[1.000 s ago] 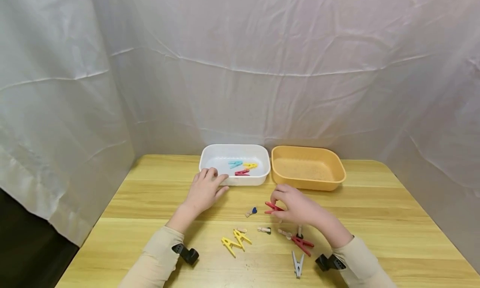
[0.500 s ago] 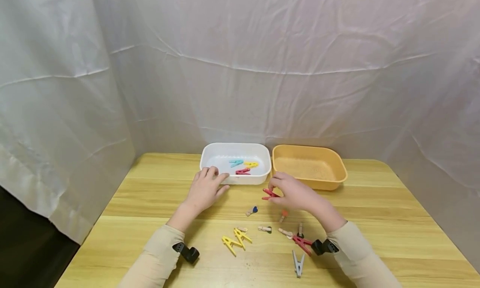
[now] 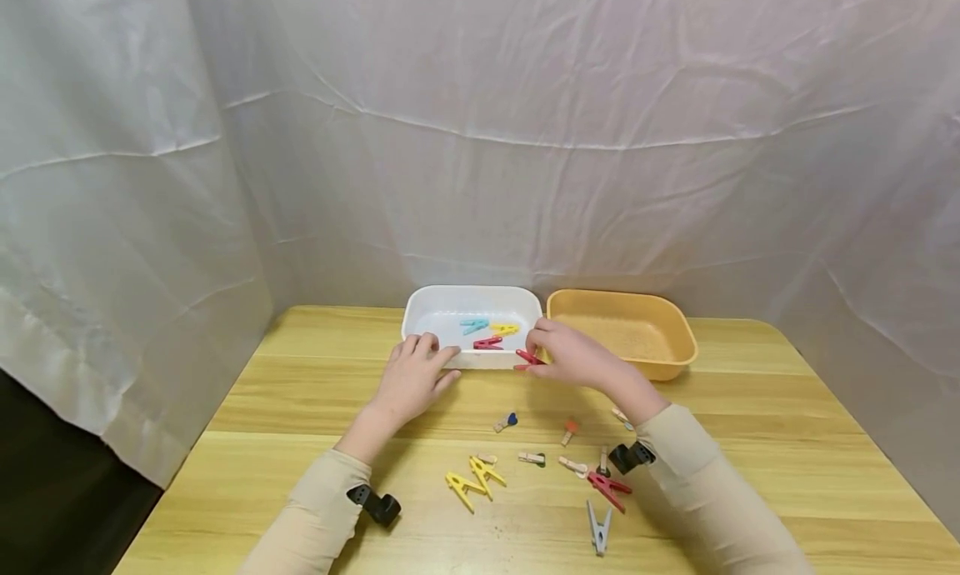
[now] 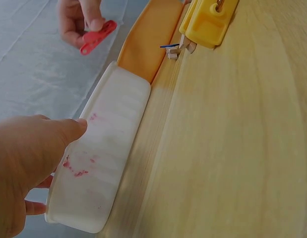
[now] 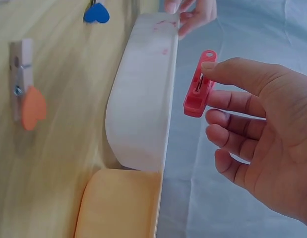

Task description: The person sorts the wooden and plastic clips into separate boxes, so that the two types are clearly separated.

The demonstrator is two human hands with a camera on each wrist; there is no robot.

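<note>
On the wooden surface [image 3: 750,408] a white tray [image 3: 420,308] holds three pegs [image 3: 487,333] — left hand [image 3: 408,383] lies relaxed against it, right hand [image 3: 570,360] pinches a red peg [image 3: 527,359] beside the orange tray [image 3: 660,358].

you are wearing long cream-beige sleeves reaching down to both wrists; a small black camera mount is sitting strapped on the left sleeve [image 3: 373,505] near the wrist; a matching black one is riding on the right sleeve [image 3: 628,457]; both hands are showing bare.
</note>
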